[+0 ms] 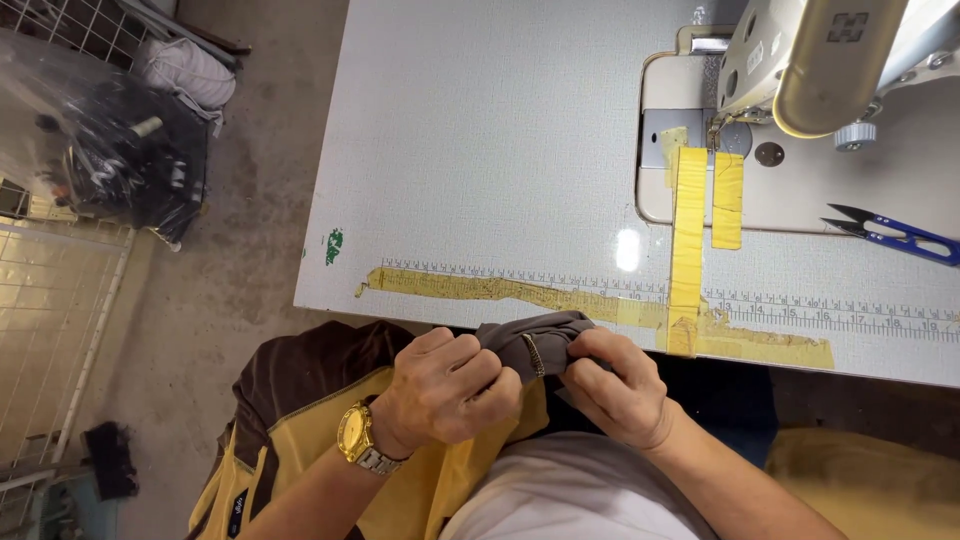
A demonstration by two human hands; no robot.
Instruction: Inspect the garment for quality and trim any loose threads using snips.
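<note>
Both my hands grip a small bunched piece of dark grey fabric at the near edge of the white sewing table. My left hand, with a gold wristwatch on the wrist, pinches the cloth's left side. My right hand pinches its right side, fingers curled tight. A yellow and brown garment lies in my lap under the hands.
A sewing machine stands at the table's far right, with yellow tape strips in front of it. Blue thread snips lie at the right. A taped measuring strip runs along the near edge. A bag of clutter sits on the floor at left.
</note>
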